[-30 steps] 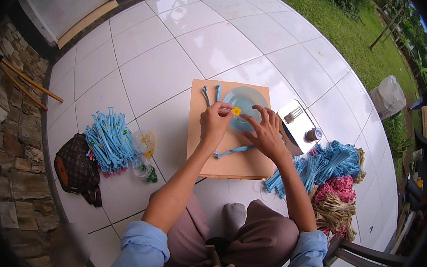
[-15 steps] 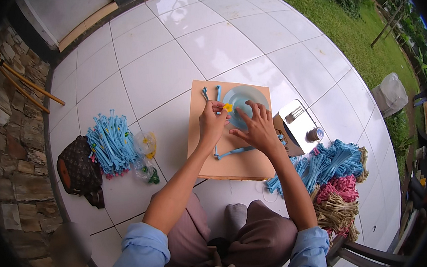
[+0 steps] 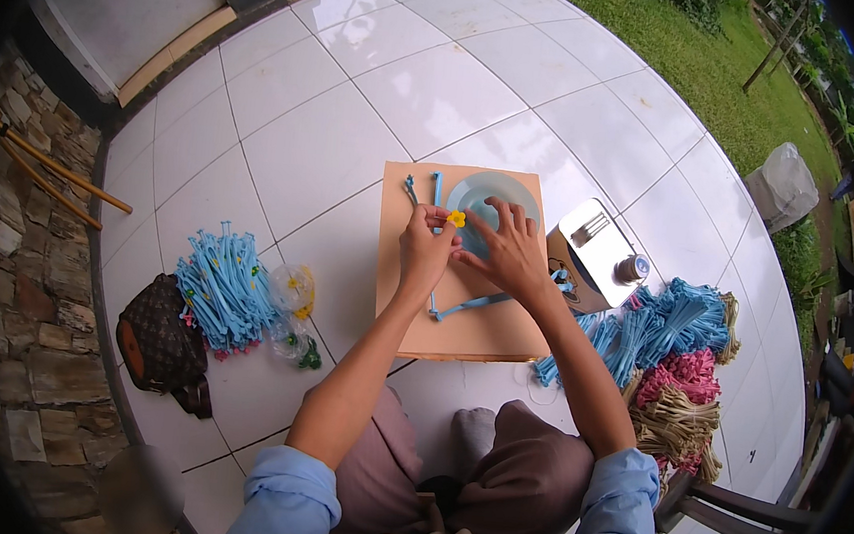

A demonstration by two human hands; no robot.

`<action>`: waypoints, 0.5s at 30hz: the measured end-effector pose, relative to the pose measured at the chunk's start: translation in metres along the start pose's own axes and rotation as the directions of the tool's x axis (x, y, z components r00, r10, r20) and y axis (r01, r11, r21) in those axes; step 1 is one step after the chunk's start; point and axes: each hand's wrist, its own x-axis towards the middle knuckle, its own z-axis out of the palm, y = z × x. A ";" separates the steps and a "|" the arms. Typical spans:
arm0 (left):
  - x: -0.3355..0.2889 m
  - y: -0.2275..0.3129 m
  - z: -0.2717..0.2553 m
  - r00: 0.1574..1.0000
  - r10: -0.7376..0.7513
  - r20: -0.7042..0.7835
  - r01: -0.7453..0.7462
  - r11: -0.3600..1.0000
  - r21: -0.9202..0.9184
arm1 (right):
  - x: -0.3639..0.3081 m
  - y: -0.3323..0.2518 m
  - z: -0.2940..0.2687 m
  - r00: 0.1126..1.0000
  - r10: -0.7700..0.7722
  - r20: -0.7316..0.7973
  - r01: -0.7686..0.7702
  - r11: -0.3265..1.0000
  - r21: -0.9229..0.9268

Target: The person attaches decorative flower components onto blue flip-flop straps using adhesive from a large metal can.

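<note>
Between the thumb and fingers of my left hand (image 3: 425, 247) is a small yellow flower (image 3: 457, 219). My right hand (image 3: 512, 249) is beside it with the fingers apart, above a light blue plate (image 3: 484, 178); its index fingertip is near the flower. The plate lies on a brown cardboard board (image 3: 481, 340) in front of me. Blue strip pieces lie along the board's left side, one upright blue strip (image 3: 437, 186) near the plate and a long blue strip (image 3: 459, 308) below my hands. My hands partly hide the plate's contents.
At right a white-topped box (image 3: 600, 235) carries a small jar (image 3: 632, 269) and a metal tool. Bundles of blue cords (image 3: 679, 317), pink cords (image 3: 679, 377) and beige cords lie beyond. At left are a blue cord pile (image 3: 228, 286), plastic bags (image 3: 294, 302) and a dark backpack (image 3: 156, 331).
My right hand has shifted slightly, its thumb and index finger drawing closer to the flower. My left hand still holds the flower in nearly the same place.
</note>
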 end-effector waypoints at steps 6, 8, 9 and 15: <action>-0.003 0.006 -0.001 1.000 -0.019 -0.004 0.019 0.999 -0.029 | 0.000 -0.004 -0.002 0.997 -0.022 -0.073 0.025 0.999 0.041; -0.003 0.006 0.001 1.000 -0.025 -0.004 0.025 0.999 -0.036 | -0.002 -0.002 0.002 0.991 -0.031 -0.129 0.040 0.997 0.067; -0.002 0.005 0.000 1.000 -0.024 -0.001 0.024 0.999 -0.044 | -0.002 -0.002 0.001 0.991 -0.032 -0.130 0.041 0.997 0.068; -0.002 0.001 0.000 1.000 0.007 -0.013 -0.007 0.998 0.060 | -0.004 -0.006 -0.003 0.994 0.054 -0.097 -0.031 0.973 0.230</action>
